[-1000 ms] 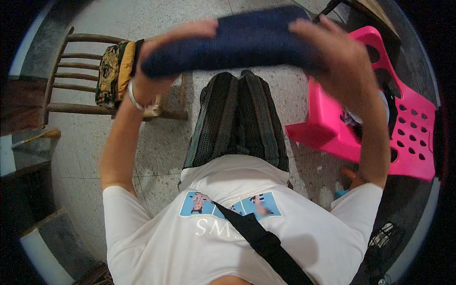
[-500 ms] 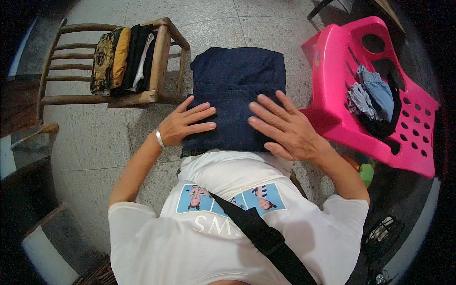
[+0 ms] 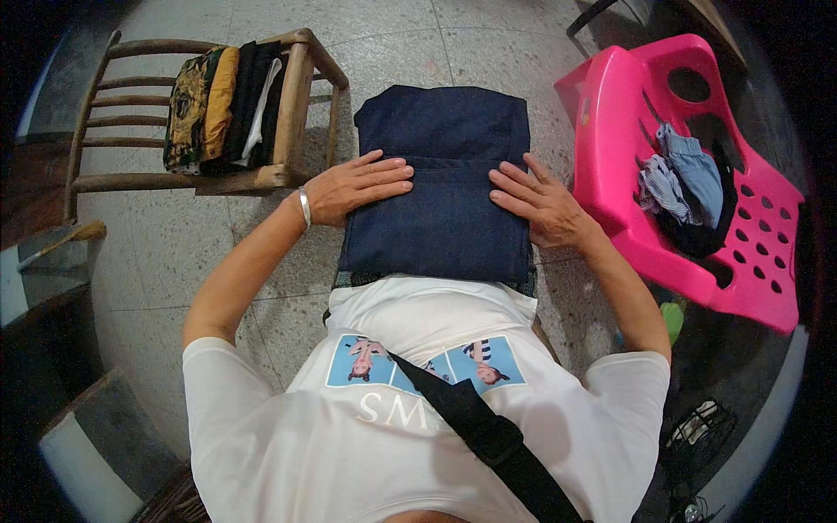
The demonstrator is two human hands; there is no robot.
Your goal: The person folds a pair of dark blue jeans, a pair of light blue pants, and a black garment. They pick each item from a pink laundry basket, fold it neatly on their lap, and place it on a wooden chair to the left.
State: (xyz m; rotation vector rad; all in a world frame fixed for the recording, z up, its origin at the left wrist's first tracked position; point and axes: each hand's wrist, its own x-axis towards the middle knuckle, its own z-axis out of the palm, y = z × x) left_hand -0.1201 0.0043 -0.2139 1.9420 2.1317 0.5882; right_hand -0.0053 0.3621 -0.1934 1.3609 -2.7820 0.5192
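A dark navy denim garment (image 3: 440, 222), folded into a rough rectangle, lies over my lap and stretches away from me. A raised seam or fold edge crosses its middle. My left hand (image 3: 356, 185), with a silver bangle at the wrist, rests flat on the left side of the cloth near that seam, fingers stretched to the right. On the opposite edge lies my right hand (image 3: 542, 202), its fingers extended and slightly spread over the denim. Neither hand grips the fabric. Which kind of garment it is cannot be made out.
A wooden chair (image 3: 301, 105) at the far left holds a row of folded clothes (image 3: 220, 109) in yellow, black and white. To the right stands a pink plastic chair (image 3: 602, 131) with loose blue, striped and black clothes (image 3: 693, 179). A broom (image 3: 74, 237) lies further left.
Both hands have moved away from me along the denim, up to the seam. The left has also shifted right, and the right hand has moved outward to the cloth's edge.
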